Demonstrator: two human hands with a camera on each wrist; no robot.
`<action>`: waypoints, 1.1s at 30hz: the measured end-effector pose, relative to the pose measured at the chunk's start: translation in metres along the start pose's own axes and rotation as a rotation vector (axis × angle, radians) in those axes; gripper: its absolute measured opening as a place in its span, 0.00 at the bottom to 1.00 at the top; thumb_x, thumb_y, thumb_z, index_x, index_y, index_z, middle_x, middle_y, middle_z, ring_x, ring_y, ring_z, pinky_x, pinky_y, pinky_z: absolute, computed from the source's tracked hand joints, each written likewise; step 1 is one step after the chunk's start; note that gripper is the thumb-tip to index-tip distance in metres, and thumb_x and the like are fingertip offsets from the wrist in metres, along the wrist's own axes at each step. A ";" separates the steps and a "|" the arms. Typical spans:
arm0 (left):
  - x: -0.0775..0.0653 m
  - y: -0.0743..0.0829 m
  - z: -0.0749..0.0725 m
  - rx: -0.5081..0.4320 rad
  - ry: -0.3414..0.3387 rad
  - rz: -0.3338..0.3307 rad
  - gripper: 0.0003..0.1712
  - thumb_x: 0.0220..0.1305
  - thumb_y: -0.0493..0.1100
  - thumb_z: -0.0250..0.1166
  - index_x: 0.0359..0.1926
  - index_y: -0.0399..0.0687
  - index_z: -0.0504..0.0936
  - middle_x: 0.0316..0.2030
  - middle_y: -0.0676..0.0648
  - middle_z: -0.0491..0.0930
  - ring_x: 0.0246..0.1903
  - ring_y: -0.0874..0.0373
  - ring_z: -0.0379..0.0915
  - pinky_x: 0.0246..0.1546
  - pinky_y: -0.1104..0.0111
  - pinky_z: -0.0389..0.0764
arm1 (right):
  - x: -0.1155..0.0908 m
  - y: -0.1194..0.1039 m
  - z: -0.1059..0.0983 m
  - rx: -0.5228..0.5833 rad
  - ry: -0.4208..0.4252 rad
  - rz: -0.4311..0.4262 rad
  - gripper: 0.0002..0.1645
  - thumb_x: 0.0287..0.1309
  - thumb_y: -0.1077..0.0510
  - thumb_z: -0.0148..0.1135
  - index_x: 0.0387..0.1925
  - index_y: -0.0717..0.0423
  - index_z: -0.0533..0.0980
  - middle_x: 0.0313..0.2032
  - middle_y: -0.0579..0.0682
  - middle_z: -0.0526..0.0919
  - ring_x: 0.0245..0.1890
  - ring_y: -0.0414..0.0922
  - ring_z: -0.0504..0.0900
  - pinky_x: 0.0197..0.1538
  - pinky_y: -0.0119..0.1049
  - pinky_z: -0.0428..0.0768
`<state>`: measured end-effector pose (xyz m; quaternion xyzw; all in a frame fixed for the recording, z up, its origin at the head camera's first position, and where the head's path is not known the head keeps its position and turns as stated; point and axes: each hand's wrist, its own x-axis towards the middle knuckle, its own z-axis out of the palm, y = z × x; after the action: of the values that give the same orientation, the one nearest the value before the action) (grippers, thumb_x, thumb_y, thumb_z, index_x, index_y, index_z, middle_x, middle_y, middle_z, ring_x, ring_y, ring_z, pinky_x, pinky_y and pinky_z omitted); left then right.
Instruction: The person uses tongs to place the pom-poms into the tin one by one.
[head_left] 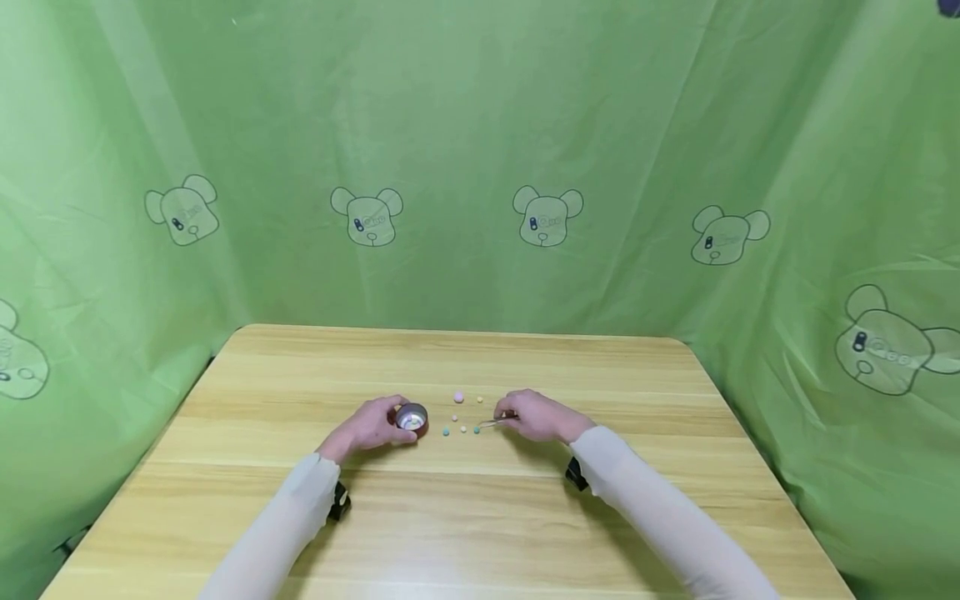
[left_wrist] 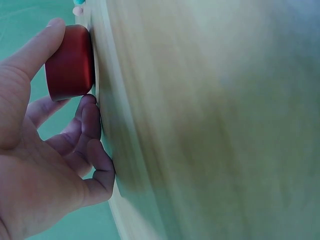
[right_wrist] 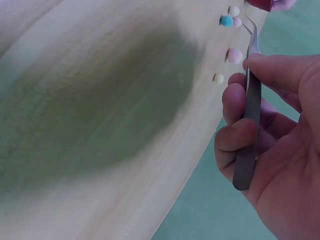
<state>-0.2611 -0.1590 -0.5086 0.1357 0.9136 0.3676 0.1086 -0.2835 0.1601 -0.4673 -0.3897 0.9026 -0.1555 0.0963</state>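
Note:
My left hand [head_left: 375,423] holds a small round tin [head_left: 412,419], thumb on one side and fingers on the other. Its outside is red [left_wrist: 72,62] and its inside silvery, with some small coloured bits showing at the bottom. In my right hand [head_left: 536,415] is a pair of metal tweezers [right_wrist: 253,100], gripped between thumb and fingers. The bent tips point toward the tin, right by a teal ball [head_left: 476,430] in the head view. The tips stand slightly apart in the right wrist view.
Between the hands, several little balls lie on the wooden table [head_left: 465,517]: a larger pink one [head_left: 458,397], a yellowish one [head_left: 480,400], a small pink one [head_left: 454,417], another teal one [head_left: 446,432] and a pale one [head_left: 463,429]. Green curtain [head_left: 450,100] surrounds the table's back and sides.

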 end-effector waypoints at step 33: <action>0.000 0.002 0.000 -0.007 0.000 -0.004 0.32 0.50 0.48 0.74 0.56 0.47 0.74 0.40 0.50 0.78 0.39 0.57 0.73 0.45 0.59 0.74 | 0.005 0.007 0.012 -0.023 -0.035 0.013 0.05 0.61 0.61 0.59 0.38 0.51 0.80 0.32 0.40 0.76 0.32 0.37 0.73 0.37 0.34 0.74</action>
<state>-0.2608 -0.1573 -0.5070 0.1335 0.9125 0.3706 0.1100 -0.2877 0.1586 -0.4810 -0.3875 0.9050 -0.1376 0.1089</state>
